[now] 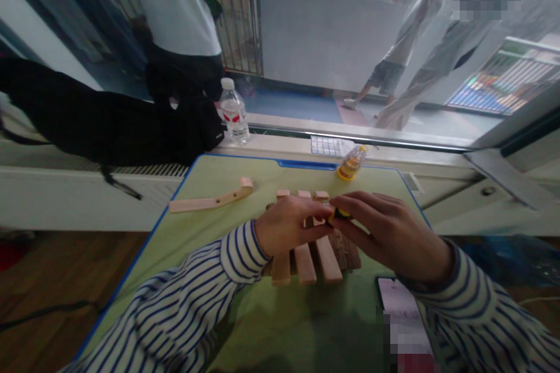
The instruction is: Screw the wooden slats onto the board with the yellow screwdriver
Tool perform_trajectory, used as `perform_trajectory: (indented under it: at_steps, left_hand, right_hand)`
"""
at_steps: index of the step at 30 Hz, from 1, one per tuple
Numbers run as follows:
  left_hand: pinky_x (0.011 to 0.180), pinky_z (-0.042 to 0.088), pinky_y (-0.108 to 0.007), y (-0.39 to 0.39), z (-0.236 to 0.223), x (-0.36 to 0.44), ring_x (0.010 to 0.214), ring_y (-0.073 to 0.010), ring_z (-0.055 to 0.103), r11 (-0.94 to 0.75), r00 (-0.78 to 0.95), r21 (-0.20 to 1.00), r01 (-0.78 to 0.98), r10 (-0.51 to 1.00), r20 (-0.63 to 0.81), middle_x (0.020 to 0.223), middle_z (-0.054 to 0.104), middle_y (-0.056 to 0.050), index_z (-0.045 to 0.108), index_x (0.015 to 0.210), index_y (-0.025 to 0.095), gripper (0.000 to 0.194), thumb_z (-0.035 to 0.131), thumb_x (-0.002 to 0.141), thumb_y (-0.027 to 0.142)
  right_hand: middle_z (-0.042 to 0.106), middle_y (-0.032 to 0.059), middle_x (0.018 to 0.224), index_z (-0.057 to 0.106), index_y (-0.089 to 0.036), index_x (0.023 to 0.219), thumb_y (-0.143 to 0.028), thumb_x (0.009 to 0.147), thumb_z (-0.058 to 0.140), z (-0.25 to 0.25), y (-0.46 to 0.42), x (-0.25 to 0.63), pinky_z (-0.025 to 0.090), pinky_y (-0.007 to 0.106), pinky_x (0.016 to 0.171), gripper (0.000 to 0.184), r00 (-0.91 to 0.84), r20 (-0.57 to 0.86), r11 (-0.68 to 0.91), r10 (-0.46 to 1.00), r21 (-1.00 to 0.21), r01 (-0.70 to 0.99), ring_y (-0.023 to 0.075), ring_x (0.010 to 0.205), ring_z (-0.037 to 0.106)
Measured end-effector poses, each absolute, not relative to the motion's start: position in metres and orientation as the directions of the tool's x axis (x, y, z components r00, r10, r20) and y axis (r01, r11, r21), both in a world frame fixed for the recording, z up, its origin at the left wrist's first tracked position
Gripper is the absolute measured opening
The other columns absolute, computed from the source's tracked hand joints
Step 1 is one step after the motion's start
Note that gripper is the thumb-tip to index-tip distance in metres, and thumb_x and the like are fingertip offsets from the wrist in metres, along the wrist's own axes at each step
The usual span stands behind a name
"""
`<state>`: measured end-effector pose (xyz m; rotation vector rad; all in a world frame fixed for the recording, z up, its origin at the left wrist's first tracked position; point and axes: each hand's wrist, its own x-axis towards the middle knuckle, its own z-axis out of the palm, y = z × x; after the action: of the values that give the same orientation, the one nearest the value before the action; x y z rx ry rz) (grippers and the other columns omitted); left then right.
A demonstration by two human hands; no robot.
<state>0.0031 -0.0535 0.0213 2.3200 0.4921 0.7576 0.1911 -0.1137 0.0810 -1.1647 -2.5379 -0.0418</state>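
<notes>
Nearby, yellow-based bottle point(349, 169), phone point(396, 292), right hand point(391, 232) pinching yellow-black object point(342, 213), left hand point(286, 223) partly covering slats point(305, 265), grip unclear

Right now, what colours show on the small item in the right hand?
Yellow and black show on the small item, in the head view.

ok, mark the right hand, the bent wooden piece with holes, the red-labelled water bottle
Right hand point(391, 232): head view, back of the hand.
Bent wooden piece point(202, 203): head view, its long strip.
Water bottle point(235, 116): head view, body, around the label.
</notes>
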Motion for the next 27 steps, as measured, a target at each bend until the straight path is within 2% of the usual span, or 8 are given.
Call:
perform_trajectory:
  at_steps: [8, 15, 27]
  left_hand:
    - [0.067, 0.041, -0.022, -0.0534, 0.0235, 0.003, 0.074, -0.0112, 0.056, -0.742, 0.79, 0.655, 0.143, 0.484, 0.377, 0.081, 0.062, -0.001, 0.062, 0.094, 0.016, 0.014, 0.054, 0.085, 0.024]
    - [0.066, 0.041, -0.022, -0.054, 0.0264, 0.0033, 0.07, -0.0111, 0.055, -0.78, 0.796, 0.607, 0.152, 0.46, 0.392, 0.076, 0.061, -0.001, 0.062, 0.089, 0.015, 0.013, 0.053, 0.085, 0.024]
    - [0.07, 0.043, -0.023, -0.0544, 0.0248, 0.004, 0.076, -0.0117, 0.056, -0.769, 0.811, 0.625, 0.136, 0.448, 0.375, 0.087, 0.063, -0.003, 0.061, 0.093, 0.015, 0.014, 0.051, 0.086, 0.023]
  right_hand:
    - [0.063, 0.0093, 0.109, 0.048, -0.015, 0.121, -0.027, 0.089, 0.047, 0.0858, -0.1166, 0.193, 0.051, 0.034, 0.078, 0.035, -0.626, 0.287, 0.672, 0.725, -0.097, 0.734, 0.0183, 0.092, 0.061]
    - [0.064, 0.0105, 0.104, 0.053, -0.015, 0.115, -0.027, 0.09, 0.045, 0.0864, -0.1168, 0.1931, 0.051, 0.034, 0.076, 0.029, -0.633, 0.298, 0.679, 0.715, -0.076, 0.73, 0.0183, 0.089, 0.062]
    - [0.065, 0.0089, 0.101, 0.052, -0.015, 0.112, -0.028, 0.09, 0.045, 0.0838, -0.1183, 0.1922, 0.05, 0.033, 0.073, 0.027, -0.608, 0.319, 0.658, 0.727, -0.067, 0.75, 0.0176, 0.084, 0.063]
